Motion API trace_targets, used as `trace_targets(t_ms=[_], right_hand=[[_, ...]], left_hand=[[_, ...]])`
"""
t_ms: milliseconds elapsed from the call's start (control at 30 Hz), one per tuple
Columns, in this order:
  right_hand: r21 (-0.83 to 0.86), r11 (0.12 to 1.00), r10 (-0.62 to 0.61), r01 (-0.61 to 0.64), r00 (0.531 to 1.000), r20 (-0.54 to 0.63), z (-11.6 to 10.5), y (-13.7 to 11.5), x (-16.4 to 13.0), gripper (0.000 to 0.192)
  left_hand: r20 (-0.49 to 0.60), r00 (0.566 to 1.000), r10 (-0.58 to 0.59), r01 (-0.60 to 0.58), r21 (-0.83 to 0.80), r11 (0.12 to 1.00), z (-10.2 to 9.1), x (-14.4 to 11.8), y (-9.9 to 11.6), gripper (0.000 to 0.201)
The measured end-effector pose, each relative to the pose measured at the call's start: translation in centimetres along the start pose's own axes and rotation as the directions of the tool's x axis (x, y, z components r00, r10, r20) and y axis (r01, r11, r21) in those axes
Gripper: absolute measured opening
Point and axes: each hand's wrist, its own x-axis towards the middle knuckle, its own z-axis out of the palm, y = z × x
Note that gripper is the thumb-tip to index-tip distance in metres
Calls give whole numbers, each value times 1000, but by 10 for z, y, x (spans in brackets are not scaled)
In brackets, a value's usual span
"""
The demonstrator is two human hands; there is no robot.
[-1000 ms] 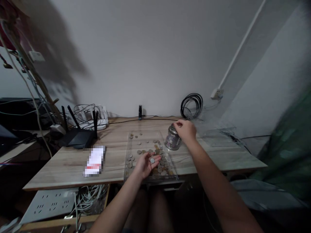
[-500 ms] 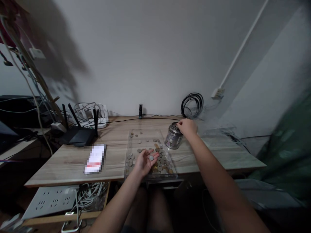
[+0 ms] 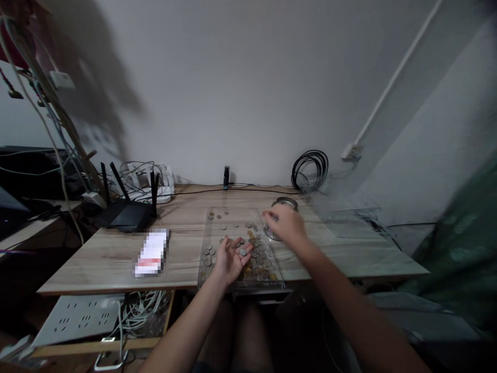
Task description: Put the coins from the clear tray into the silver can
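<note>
My left hand (image 3: 232, 262) is palm up over a clear plastic tray (image 3: 233, 217), its fingers spread. A silver coin (image 3: 243, 252) rests on those fingers. Silver and gold-coloured coins (image 3: 261, 255) lie in the tray, thickest on its right side. Beside the tray stands a dark metal can (image 3: 287, 200) with a printed side. My right hand (image 3: 285, 223) is in front of the can and covers most of it. Motion blurs its bent fingers, so I cannot make out anything between them.
A phone with a blurred-out screen (image 3: 152, 253) lies left of the tray, with a black router (image 3: 126, 213) behind it. A small black bottle (image 3: 226, 177) and coiled black cable (image 3: 309, 170) are by the wall. Below left, an open drawer holds a power strip (image 3: 79, 318) and white cables.
My right hand has come away from the top of the can, moving left and toward me. My left hand stays in place with the coin on its fingers.
</note>
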Motion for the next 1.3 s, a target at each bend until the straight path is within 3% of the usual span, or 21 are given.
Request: trace_targets(t_ms=[67, 100, 167, 200, 267, 333, 400, 433, 500, 567, 633, 667, 733, 767, 833, 900, 967, 1033, 1100, 1200, 1300], right_hand=[[130, 956, -284, 264, 943, 173, 14, -31, -32, 25], [181, 927, -363, 328, 904, 226, 22, -42, -45, 24], [244, 895, -432, 372, 859, 274, 31, -52, -58, 23], [257, 899, -420, 356, 868, 265, 32, -49, -56, 25], [245, 939, -286, 240, 943, 170, 26, -30, -37, 27], [200, 980, 15, -13, 1000, -5, 14, 3, -5, 30], [130, 946, 312, -297, 943, -115, 3, 38, 28, 31], [96, 919, 390, -383, 917, -83, 1, 53, 42, 30], [16, 879, 477, -477, 879, 5, 0, 73, 60, 26], [-55, 871, 492, -489, 868, 68, 2, 78, 66, 24], [-96, 892, 444, -441, 896, 11, 4, 71, 61, 28], [-99, 913, 393, -396, 918, -47, 6, 63, 57, 32], [-69, 961, 258, -267, 960, -110, 13, 42, 46, 36], [-39, 982, 183, -186, 981, -68, 19, 30, 40, 37], [37, 999, 18, -25, 986, 164, 39, 4, 30, 37], [64, 995, -92, 71, 902, 421, 63, -19, 22, 42], [17, 996, -78, 83, 827, 557, 83, -33, 18, 49], [-37, 998, -24, 57, 803, 595, 94, -38, 14, 49], [-11, 998, -46, 67, 790, 611, 93, -35, 7, 47], [133, 980, -196, 144, 756, 624, 78, -24, -9, 48], [263, 945, -322, 194, 690, 648, 60, -18, -27, 46]], left_hand=[[20, 999, 25, -24, -23, 999, 1, -1, 0, 41], [31, 999, 35, -34, -29, 999, 1, -2, -1, 41], [50, 998, 38, -36, -38, 999, 3, -4, -1, 44], [60, 998, 33, -30, -40, 999, 3, -5, -1, 44], [75, 997, 20, -17, -29, 999, 5, -6, 0, 42], [77, 997, 7, -8, 16, 1000, 6, -6, 1, 38], [66, 998, 7, -12, 82, 997, 6, -6, 1, 37], [55, 998, 16, -22, 116, 993, 6, -5, 0, 37], [20, 998, 60, -63, 199, 978, 3, -4, -5, 34], [-1, 993, 116, -108, 355, 929, 0, -3, -10, 28], [56, 989, 137, -142, 620, 772, 0, -1, -11, 22], [108, 984, 144, -175, 760, 626, 1, 2, -8, 21], [242, 954, 179, -277, 938, 207, 5, 12, 9, 22], [294, 923, 247, -299, 954, -19, 8, 20, 21, 26], [322, 896, 305, -181, 894, -410, 13, 40, 48, 37], [277, 929, 245, -62, 769, -637, 15, 61, 71, 52], [158, 972, 174, 27, 661, -749, 12, 76, 81, 60], [131, 979, 159, 53, 589, -807, 7, 79, 80, 63], [161, 985, 60, -41, 556, -830, 3, 71, 71, 62], [198, 967, -163, -249, 566, -786, 1, 50, 56, 55], [196, 944, -264, -329, 603, -727, 4, 31, 47, 40]])
